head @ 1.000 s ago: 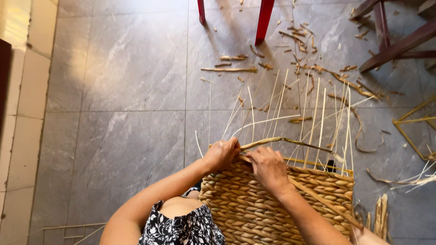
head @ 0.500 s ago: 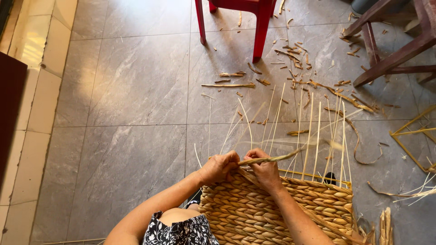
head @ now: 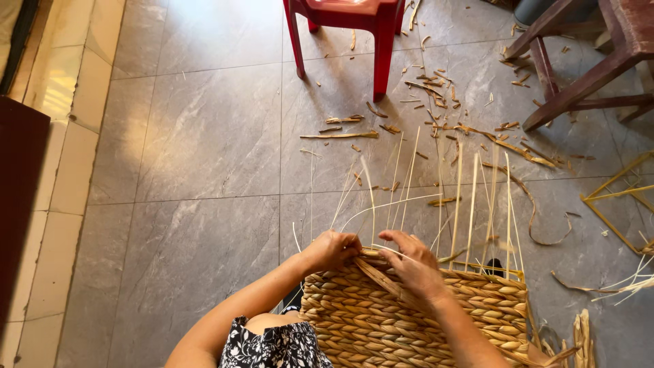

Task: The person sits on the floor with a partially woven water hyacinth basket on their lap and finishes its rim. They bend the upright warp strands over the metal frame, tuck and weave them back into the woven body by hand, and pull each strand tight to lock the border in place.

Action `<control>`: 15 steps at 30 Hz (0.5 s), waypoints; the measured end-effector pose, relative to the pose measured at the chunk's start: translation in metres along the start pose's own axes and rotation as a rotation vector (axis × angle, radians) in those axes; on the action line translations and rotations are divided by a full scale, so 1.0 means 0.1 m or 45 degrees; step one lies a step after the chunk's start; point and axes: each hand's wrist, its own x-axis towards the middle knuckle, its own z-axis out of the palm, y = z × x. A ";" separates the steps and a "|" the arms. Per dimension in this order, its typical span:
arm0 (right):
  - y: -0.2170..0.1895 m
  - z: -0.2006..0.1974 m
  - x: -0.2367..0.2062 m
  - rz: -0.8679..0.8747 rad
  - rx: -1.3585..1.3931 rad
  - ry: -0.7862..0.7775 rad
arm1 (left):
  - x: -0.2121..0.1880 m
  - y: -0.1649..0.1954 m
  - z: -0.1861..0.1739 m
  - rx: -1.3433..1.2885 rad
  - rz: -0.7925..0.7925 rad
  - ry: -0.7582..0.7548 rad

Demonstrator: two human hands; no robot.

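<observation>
A half-woven straw basket [head: 381,320] of braided tan fibre stands on the grey tiled floor in front of me, with several thin pale upright stakes [head: 470,197] rising from its top edge. My left hand [head: 332,250] pinches the weave at the basket's upper left corner. My right hand [head: 413,264] lies on the top edge just beside it, its fingers pressing a flat straw strand [head: 381,276] that runs diagonally down across the weave. The two hands almost touch.
A red plastic chair [head: 354,20] stands ahead, dark wooden furniture legs [head: 572,75] at the upper right. Straw scraps [head: 443,116] litter the tiles between them. A yellow wire frame [head: 613,197] lies at the right edge, straw bundles [head: 582,337] at lower right.
The view has tilted forward, so the red chair shows more. My hands moved closer together on the basket's top edge, and the strand that stuck out to the right now lies down across the weave.
</observation>
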 end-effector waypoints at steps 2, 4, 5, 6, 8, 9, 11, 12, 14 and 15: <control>-0.03 -0.15 -0.02 0.018 -0.524 -0.015 | -0.04 0.03 -0.01 -0.011 0.087 0.048; -0.02 -0.26 0.00 0.020 -0.670 -0.118 | -0.06 0.09 -0.03 -0.048 -0.008 0.018; 0.00 -0.28 -0.01 0.039 -0.691 -0.145 | -0.06 0.13 -0.05 -0.084 -0.150 -0.044; 0.03 -0.28 -0.01 0.060 -0.712 -0.174 | -0.07 0.16 -0.05 -0.121 -0.293 -0.108; 0.10 -0.25 -0.02 0.130 -0.744 -0.202 | -0.06 0.21 -0.05 -0.126 -0.262 -0.039; 0.13 -0.21 -0.02 0.186 -0.747 -0.198 | -0.06 0.22 -0.05 -0.124 -0.247 -0.010; 0.19 -0.14 -0.01 0.256 -0.774 -0.189 | -0.06 0.21 -0.02 -0.102 -0.287 0.025; 0.20 -0.11 0.01 0.266 -0.802 -0.191 | -0.06 0.20 0.00 -0.096 -0.310 0.049; 0.22 -0.08 0.02 0.233 -0.817 -0.152 | -0.09 0.15 0.03 -0.163 -0.286 0.093; 0.23 -0.08 0.01 0.186 -0.813 -0.106 | -0.09 0.12 0.05 -0.197 -0.273 0.116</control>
